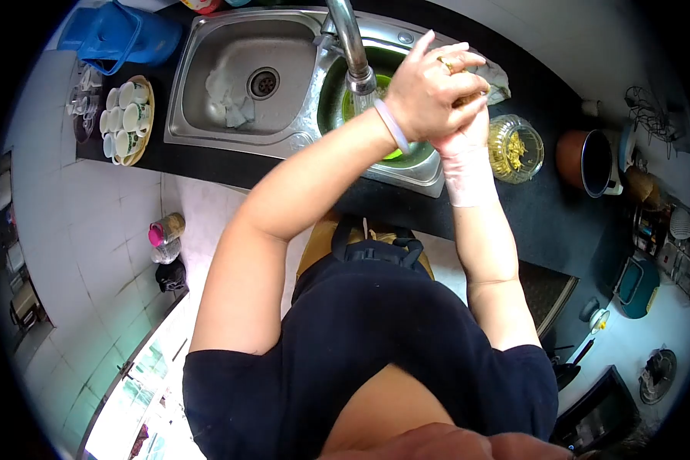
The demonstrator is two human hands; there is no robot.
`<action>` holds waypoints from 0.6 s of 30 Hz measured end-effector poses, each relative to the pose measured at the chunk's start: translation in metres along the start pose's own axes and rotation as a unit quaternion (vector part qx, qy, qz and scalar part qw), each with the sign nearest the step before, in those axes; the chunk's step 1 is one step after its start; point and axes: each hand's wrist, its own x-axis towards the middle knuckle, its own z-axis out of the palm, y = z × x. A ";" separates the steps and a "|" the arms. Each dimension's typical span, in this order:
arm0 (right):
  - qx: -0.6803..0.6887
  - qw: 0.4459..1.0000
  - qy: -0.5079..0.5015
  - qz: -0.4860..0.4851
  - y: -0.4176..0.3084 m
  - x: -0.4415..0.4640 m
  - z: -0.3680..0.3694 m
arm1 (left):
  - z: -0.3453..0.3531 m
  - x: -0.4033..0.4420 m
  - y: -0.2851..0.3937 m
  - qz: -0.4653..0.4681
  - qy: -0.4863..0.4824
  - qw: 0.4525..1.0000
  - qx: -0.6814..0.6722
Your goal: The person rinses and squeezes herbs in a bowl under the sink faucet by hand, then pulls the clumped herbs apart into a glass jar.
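Observation:
My left hand [429, 93], with a ring and a pale bracelet at the wrist, lies over my right hand [469, 136]. The left fingers are bent and pressed round the right hand. A small yellowish bit shows between them, too little to name. Most of the right fingers are covered. The hands are above the right edge of the sink, beside the faucet [351, 47]. Water falls from it towards a green basin [331, 88] in the right bowl. Just right of my wrists stands a clear ribbed bowl [538, 146] with yellow-green pieces [516, 151].
The left sink bowl [291, 46] holds wet white scraps [239, 112]. A blue jug [149, 37] and a tray [147, 138] of cups [136, 117] stand at the left. A brown pot [573, 161] is at the right, and a crumpled cloth [498, 80] lies behind my hands.

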 end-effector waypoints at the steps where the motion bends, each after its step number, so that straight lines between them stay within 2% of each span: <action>1: 0.007 1.000 0.000 0.022 -0.005 0.000 -0.001 | -0.004 0.000 -0.006 0.021 -0.007 1.000 0.004; 2: 0.012 0.999 -0.001 0.046 -0.006 0.002 0.006 | -0.011 0.001 -0.012 0.037 -0.009 0.999 0.009; 3: -0.039 0.997 0.062 0.015 -0.005 -0.003 0.017 | -0.010 -0.002 -0.022 0.045 0.008 0.998 -0.030; 4: -0.055 0.995 0.078 0.007 -0.002 -0.005 0.030 | -0.011 -0.002 -0.025 0.054 0.023 0.996 -0.070; 6: 0.012 0.999 -0.004 0.032 -0.014 0.001 0.010 | -0.010 -0.003 -0.014 0.069 0.049 0.994 -0.071; 8: -0.120 0.989 0.065 -0.054 -0.008 0.012 0.016 | -0.008 -0.003 0.002 0.065 0.064 0.995 -0.052; 9: -0.090 0.995 0.005 -0.040 -0.006 0.011 0.012 | -0.009 -0.005 0.009 0.061 0.061 0.995 -0.048; 12: -0.013 0.995 -0.094 0.016 0.005 0.001 0.023 | -0.007 -0.006 0.018 0.036 0.033 0.998 -0.048; 15: -0.055 0.997 -0.043 -0.010 0.018 -0.006 0.029 | -0.013 0.004 0.020 0.021 0.016 0.998 0.048; 17: -0.097 0.990 0.080 -0.060 0.011 -0.004 0.024 | -0.002 0.007 0.008 0.006 -0.005 0.995 0.098; 18: 0.000 1.000 -0.013 0.009 0.000 -0.002 0.013 | -0.010 0.012 0.014 -0.025 0.042 0.995 0.092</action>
